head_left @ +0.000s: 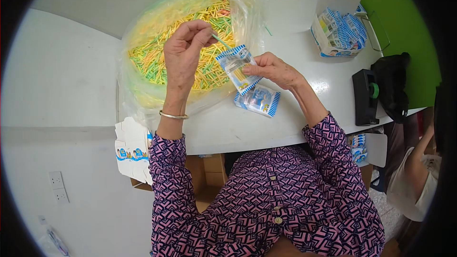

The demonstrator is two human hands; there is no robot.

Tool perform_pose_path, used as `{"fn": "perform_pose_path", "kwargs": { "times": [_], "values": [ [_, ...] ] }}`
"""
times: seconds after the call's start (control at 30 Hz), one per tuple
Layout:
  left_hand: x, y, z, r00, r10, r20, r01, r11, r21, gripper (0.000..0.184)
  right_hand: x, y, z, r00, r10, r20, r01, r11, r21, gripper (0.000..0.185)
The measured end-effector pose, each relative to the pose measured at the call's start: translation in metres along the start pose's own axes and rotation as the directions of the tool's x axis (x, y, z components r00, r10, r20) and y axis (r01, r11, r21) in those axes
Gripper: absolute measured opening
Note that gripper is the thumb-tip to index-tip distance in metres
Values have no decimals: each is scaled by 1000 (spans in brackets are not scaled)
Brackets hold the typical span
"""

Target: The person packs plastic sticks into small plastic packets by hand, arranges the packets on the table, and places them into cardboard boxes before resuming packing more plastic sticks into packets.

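Note:
My left hand pinches one thin green stick between thumb and fingertips. The stick's lower end is at the top edge of a small clear packet with blue-and-white striped ends; I cannot tell whether it is inside. My right hand grips that packet by its side, thumb on the front, and yellow sticks show through it. Below it on the table lie more flat packets, overlapping. Behind my left hand, a large clear plastic bag lies wide open, full of thin yellow, green and pink sticks.
An open display box of filled packets stands at the back right of the white table. Near the right edge are a black tape dispenser and a black bag. Flattened cartons lie at the left; another person's arm shows at right.

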State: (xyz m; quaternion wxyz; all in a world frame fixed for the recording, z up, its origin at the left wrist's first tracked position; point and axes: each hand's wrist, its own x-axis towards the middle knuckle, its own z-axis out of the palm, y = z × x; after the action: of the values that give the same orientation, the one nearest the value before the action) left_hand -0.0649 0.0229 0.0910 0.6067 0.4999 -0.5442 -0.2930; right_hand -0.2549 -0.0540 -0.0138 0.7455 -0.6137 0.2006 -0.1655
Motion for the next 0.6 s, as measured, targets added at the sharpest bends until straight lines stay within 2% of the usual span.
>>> {"fn": "perform_pose_path", "kwargs": {
  "times": [0.17,0.23,0.3,0.37,0.4,0.47,0.5,0.57,0.6],
  "values": [
    [-12,-9,9,996,-58,67,58,998,8,11,-3,-5,3,999,-26,40,23,997,72,29],
    [-16,-16,10,983,-124,132,113,990,87,12,-5,-6,5,998,-32,46,25,989,148,29],
    [-21,-30,12,969,-187,159,181,982,56,16,-6,-4,5,999,-16,44,9,988,152,29],
    [-25,-50,13,969,67,240,-132,955,267,21,-7,-2,2,999,-3,41,-3,988,153,29],
    [-26,-50,16,968,65,242,-130,956,265,21,-7,2,1,1000,-9,20,6,991,136,28],
    [-30,-47,21,970,-51,237,-14,964,265,25,-12,6,-6,1000,-6,-1,6,993,122,27],
    [-30,-42,22,970,-58,237,-6,965,262,25,-17,4,-11,998,-30,-51,34,996,81,29],
    [-30,-30,18,973,-178,148,156,976,151,25,-35,-3,-22,994,-40,-102,45,998,49,30],
    [-34,-29,16,972,-198,125,182,975,126,23,-47,-12,-30,986,-8,-165,-7,996,-89,32]
  ]
}}
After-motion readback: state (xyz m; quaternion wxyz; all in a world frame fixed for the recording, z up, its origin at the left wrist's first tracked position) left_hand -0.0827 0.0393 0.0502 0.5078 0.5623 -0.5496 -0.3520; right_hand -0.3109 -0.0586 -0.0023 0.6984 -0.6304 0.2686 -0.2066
